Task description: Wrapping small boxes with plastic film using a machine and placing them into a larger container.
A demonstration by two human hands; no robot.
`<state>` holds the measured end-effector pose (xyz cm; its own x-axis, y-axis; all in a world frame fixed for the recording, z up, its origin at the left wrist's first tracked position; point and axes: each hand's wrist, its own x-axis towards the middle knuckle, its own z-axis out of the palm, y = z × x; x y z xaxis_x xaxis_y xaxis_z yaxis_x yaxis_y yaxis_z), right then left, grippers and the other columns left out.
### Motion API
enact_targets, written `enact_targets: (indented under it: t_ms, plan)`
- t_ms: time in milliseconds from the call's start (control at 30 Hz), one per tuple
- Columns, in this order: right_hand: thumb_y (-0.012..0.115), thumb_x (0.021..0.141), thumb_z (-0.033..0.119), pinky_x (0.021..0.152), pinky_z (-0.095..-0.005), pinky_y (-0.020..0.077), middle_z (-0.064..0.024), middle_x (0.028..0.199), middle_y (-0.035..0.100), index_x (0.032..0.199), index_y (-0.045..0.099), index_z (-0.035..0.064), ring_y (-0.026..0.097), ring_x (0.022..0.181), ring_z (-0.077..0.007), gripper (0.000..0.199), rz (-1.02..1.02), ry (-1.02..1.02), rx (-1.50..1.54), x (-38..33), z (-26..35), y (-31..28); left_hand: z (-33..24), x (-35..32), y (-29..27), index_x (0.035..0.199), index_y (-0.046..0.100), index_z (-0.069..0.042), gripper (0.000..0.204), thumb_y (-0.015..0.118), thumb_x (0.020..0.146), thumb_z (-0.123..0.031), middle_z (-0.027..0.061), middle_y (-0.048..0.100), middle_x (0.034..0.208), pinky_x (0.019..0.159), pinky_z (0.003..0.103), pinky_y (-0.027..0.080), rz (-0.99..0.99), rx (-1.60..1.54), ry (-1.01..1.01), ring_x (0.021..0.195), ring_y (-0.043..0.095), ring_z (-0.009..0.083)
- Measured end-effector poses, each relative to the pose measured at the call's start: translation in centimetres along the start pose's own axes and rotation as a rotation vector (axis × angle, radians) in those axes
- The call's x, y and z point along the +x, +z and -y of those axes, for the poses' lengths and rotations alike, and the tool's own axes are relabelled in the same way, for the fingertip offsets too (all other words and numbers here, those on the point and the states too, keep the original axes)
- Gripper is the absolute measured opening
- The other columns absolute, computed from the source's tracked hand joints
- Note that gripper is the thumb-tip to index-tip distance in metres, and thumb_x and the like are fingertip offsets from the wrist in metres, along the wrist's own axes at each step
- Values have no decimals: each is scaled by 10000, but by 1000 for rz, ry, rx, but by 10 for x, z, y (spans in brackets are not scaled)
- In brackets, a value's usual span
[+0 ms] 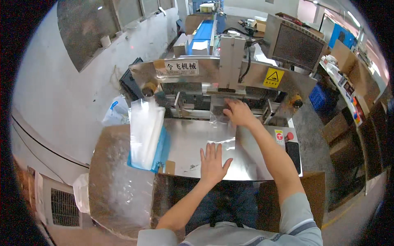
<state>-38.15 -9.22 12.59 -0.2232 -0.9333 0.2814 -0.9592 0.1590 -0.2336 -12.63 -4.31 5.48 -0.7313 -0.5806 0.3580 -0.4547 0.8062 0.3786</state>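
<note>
A transparent plastic bag (221, 133) lies on the metal worktable (184, 139), its far end reaching into the slot of a metal machine (205, 69). My left hand (214, 165) rests flat by the bag's near end, fingers stretched out and thumb spread. Farther off, my right hand (241, 113) lies over the bag's far end at the slot, its fingers extended and thumb apart. A stack of transparent bags (144, 135) sits on a blue holder (164, 143) left of my hands.
A red push button (290, 135) and a black phone-like object (292, 156) are at the table's right. To the left stands a plastic-lined cardboard box (119, 184). A monitor (297, 46) rises behind at right; a blue conveyor (204, 33) runs away beyond the machine.
</note>
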Motion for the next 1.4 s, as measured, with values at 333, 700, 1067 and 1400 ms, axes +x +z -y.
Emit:
enact_targets:
  t_ms: [333, 700, 1067, 1400]
  plan:
    - [495, 973, 405, 962, -538, 459, -258, 1047, 685, 1061, 664, 5, 637, 1044, -422, 443, 8, 24, 7, 14, 2, -8, 2, -1, -8, 1452, 270, 85, 805, 641, 916, -388, 362, 259, 1492, 1153, 614, 158, -198, -182, -128, 1417, 209, 521]
    - [557, 961, 241, 930, -415, 477, -258, 1212, 613, 1348, 498, -1, 607, 1112, -392, 460, -231, 23, 301, -33, -2, -9, 7, 0, -6, 1471, 220, 101, 823, 602, 934, -393, 349, 242, 1512, 1175, 582, 135, -263, -268, -131, 1432, 191, 505]
    - [584, 993, 217, 1076, -360, 414, -198, 1394, 542, 1457, 386, -35, 531, 1288, -268, 564, -16, 375, 871, -187, 24, -10, 16, -6, 5, 1455, 253, 105, 758, 584, 955, -358, 350, 269, 1501, 1168, 565, 184, -224, -273, -99, 1424, 211, 507]
    - [576, 971, 395, 1085, -394, 406, -237, 1416, 511, 1459, 379, -33, 523, 1292, -333, 679, -58, 407, 868, -173, 20, 7, 21, 18, -1, 1482, 199, 121, 763, 543, 988, -347, 326, 272, 1528, 1186, 436, 210, -213, -616, -282, 1440, 259, 433]
